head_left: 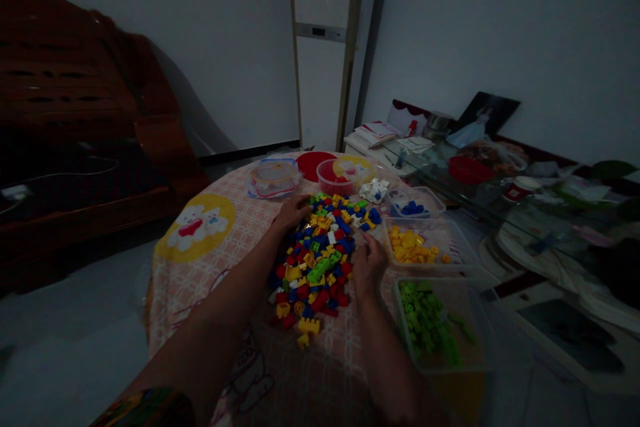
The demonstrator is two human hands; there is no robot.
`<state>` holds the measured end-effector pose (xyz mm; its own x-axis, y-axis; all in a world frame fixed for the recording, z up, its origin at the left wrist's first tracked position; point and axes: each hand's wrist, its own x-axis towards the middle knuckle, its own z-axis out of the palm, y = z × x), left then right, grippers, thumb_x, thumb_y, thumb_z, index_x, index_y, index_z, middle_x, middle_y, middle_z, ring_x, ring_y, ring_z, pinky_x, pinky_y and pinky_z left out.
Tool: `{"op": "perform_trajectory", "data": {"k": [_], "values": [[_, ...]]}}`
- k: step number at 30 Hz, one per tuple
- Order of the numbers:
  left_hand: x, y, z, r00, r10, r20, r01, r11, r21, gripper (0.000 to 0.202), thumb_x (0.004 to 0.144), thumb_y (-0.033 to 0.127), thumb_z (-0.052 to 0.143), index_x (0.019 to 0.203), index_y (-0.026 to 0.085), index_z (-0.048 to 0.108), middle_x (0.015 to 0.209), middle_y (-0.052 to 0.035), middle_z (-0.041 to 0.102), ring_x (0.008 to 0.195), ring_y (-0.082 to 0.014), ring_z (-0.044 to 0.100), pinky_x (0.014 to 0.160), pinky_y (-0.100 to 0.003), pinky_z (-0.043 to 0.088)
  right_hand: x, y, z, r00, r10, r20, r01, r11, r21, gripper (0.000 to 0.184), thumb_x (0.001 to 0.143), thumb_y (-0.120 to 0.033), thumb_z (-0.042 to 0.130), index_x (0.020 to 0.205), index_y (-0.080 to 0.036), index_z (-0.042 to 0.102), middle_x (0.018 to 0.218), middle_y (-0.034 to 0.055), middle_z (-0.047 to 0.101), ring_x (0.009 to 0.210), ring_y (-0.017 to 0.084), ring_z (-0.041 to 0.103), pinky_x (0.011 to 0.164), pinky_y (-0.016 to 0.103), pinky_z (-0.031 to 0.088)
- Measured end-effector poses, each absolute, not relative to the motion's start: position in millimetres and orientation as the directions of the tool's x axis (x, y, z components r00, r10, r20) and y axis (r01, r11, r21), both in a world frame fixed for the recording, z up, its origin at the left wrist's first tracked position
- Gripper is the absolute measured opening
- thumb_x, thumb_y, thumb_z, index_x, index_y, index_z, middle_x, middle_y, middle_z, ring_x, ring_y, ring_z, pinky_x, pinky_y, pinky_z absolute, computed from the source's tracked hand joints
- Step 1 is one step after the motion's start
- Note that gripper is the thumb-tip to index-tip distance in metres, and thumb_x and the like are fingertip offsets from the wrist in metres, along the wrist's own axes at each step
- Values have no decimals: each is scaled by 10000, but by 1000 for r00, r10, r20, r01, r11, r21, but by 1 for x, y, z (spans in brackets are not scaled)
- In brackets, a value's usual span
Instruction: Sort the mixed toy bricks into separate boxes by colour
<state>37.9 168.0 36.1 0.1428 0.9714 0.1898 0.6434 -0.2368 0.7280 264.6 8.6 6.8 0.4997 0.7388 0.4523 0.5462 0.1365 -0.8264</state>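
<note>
A heap of toy building bricks point(320, 260) in red, yellow, blue, green and white covers the middle of the round table. At its far left edge lies my left hand point(293, 213), open, with the fingertips against the bricks. My right hand point(370, 260) rests on its side along the right edge of the heap, fingers loosely bent and apart, with nothing visible in it. Close by on the right are a clear box of yellow bricks point(413, 245), a box of green bricks point(430, 320) and a box of blue bricks point(414, 207).
White bricks point(374, 191) lie in a small pile behind the heap. A round clear tub point(327, 177) holds red bricks, near some stacked lids point(274, 178). A cluttered glass table point(440, 173) stands right, a wooden bench point(90, 120) left. A patterned cloth point(200, 293) covers the round table.
</note>
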Motion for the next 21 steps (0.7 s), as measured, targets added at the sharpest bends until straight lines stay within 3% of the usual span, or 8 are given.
{"op": "perform_trajectory", "data": {"k": [4,8,13,17,21], "values": [[47,157,42,149,975,166,570,-222,791,579,831,395,617,1354,157,695,1453,-135,654,1326,-316,606,1175,-454,437,264,8,8,490,744,454,558,132,-819,422,891,-275,453,1125,-138,775,1143,158,784,1108,293,684,1060,446,474],[40,136,52,132,976,173,482,-216,849,632,874,529,600,1399,182,665,1492,-140,617,1330,-319,604,1144,-467,473,265,8,6,488,755,438,557,117,-822,424,888,-278,466,1148,-148,776,1157,143,788,1110,279,685,1065,427,475],[15,82,61,86,954,286,547,-285,787,751,889,654,575,1478,189,598,1519,-141,591,1402,-343,541,1192,-513,422,265,9,6,480,765,430,558,113,-822,438,888,-278,462,1154,-129,776,1153,162,786,1100,287,692,1056,433,478],[7,18,51,151,948,279,615,-311,725,821,886,698,568,1549,214,531,1600,-136,516,1474,-350,473,1234,-514,375,264,6,9,489,765,420,548,106,-830,447,888,-285,459,1163,-124,772,1150,170,781,1098,293,685,1047,439,477],[13,-44,33,106,951,291,669,-285,686,786,936,657,524,1623,285,436,1680,-110,404,1524,-348,413,1239,-542,373,262,2,13,513,748,420,527,112,-842,437,902,-299,458,1160,-137,772,1148,158,782,1108,287,676,1054,431,472]]}}
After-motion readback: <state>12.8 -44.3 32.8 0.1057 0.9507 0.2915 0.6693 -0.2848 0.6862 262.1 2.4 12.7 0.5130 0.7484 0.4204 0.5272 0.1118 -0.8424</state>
